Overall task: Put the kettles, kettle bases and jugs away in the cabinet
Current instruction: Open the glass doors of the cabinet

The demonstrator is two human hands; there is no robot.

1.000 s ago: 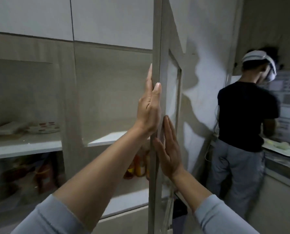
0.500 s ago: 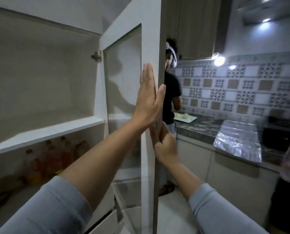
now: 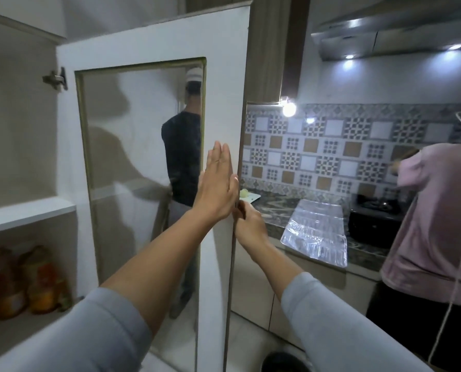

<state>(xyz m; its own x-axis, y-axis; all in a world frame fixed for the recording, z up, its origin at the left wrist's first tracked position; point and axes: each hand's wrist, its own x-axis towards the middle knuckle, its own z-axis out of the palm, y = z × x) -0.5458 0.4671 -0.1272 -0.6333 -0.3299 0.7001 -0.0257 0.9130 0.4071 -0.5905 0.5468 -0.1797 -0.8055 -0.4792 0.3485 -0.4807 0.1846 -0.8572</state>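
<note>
The white cabinet door (image 3: 154,36) with a glass pane stands swung open in the middle of the view. My left hand (image 3: 217,183) lies flat against the inner face of its free edge, fingers straight and together. My right hand (image 3: 248,224) grips the same edge from the outer side, its fingers hidden behind the door. The cabinet (image 3: 28,210) at the left shows a white shelf with nothing on its visible part. No kettle, kettle base or jug is in view.
Several bottles (image 3: 38,280) stand on the lower cabinet shelf. A person in a dark shirt (image 3: 183,157) shows through the glass. A person in a pink shirt (image 3: 438,224) stands at the right by the counter (image 3: 275,208), with a clear plastic sheet (image 3: 315,232) and a stove (image 3: 371,218).
The door has swung further open to the right with both hands on its edge. The view has turned right, showing the tiled wall, the counter and the person in pink.
</note>
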